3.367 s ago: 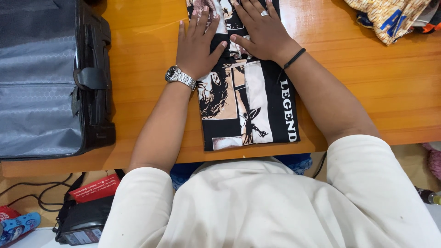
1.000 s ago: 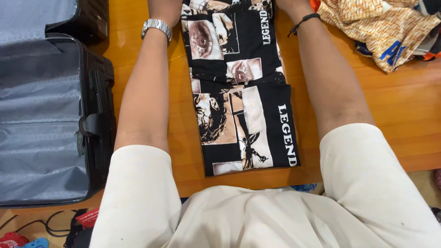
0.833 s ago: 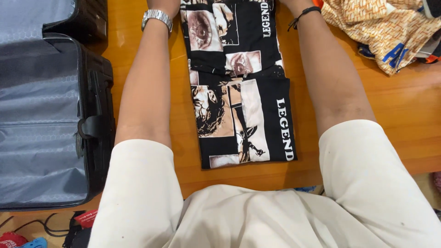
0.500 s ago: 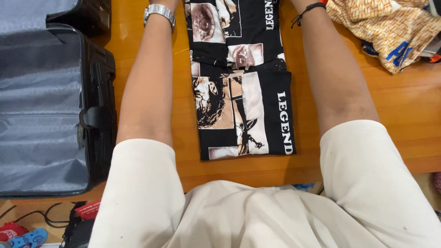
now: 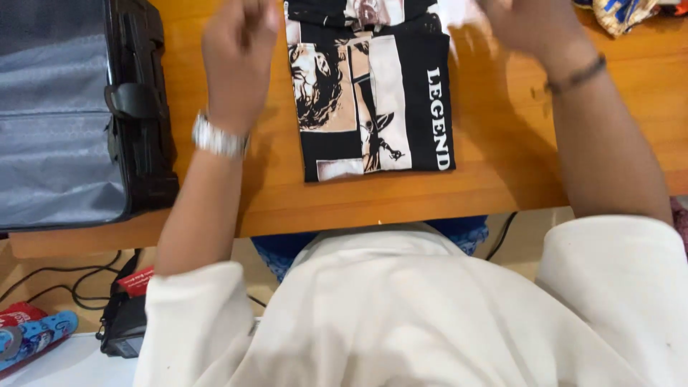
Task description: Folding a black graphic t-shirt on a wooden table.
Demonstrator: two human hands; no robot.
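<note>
A: Item one, nearest the camera?
B: Cream top (image 5: 401,315), long-sleeved, filling the lower frame. Both forearms rise out of its sleeves toward the table.

A: Left hand (image 5: 240,54)?
B: Raised above the wooden table (image 5: 502,179), left of the folded shirt (image 5: 369,93), back of the hand to the camera. Blurred. Fingers appear curled in together; whether they pinch anything cannot be told. Silver wristwatch (image 5: 217,140) at the wrist. No contact with the shirt visible.

A: Right hand (image 5: 534,25)?
B: Also lifted, right of the shirt, partly cut by the top edge and blurred. Finger state: cannot tell. Dark cord bracelet (image 5: 577,75) at the wrist.

A: The shirt itself?
B: Black, with tan and white portrait panels and white lettering down its right side. Folded into a rectangle, lying flat on the table between the two arms, its near edge close to the table's front edge. A further layer of it runs off the top of the frame.

A: Surface and beyond?
B: Table: glossy orange-brown wood. On its left end, an open black suitcase (image 5: 86,122) with grey lining. Far right corner: a patterned cloth (image 5: 623,11), barely in view.

A: Below the table?
B: Left, on the floor: black cables (image 5: 50,287), a small black bag (image 5: 123,322) with a red card (image 5: 140,281), a blue patterned item (image 5: 36,337).
</note>
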